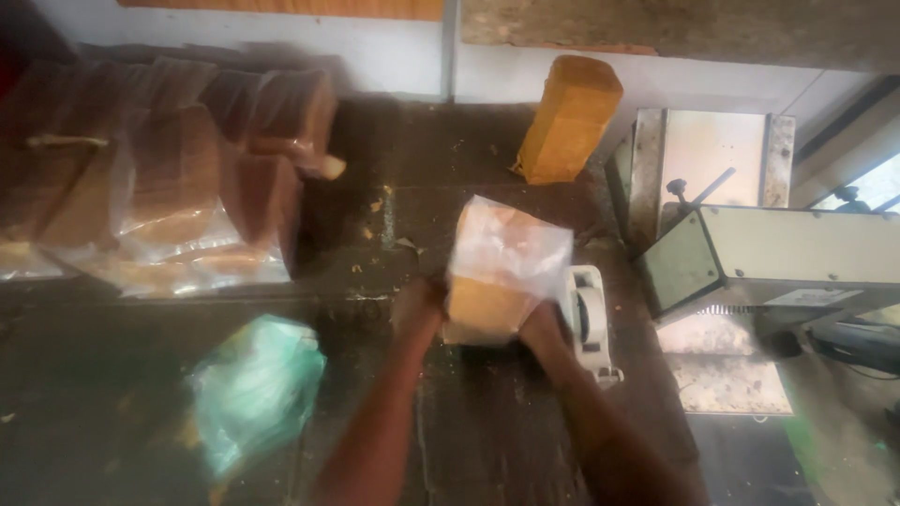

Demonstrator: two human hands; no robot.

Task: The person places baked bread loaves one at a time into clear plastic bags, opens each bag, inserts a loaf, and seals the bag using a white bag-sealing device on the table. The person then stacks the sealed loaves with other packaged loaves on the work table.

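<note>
Between both hands: bread loaf (497,281), partly inside clear bag, left hand (417,309) and right hand (544,330) clasping its lower end. Bag mouth unsealed. Right of grip: tape dispenser (589,319). Far left: bagged loaves (169,197).

A: What does the room look like?

B: A dark, worn worktop (469,169), scattered with crumbs, runs up to a white wall (394,56). A strip of bare wood (281,7) lines the wall's top edge.

A: Any windows or light?

B: A window (877,183) shows at the far right, bright with daylight. Beside it, a pale metal machine (797,253) stands at the worktop's right end.
</note>
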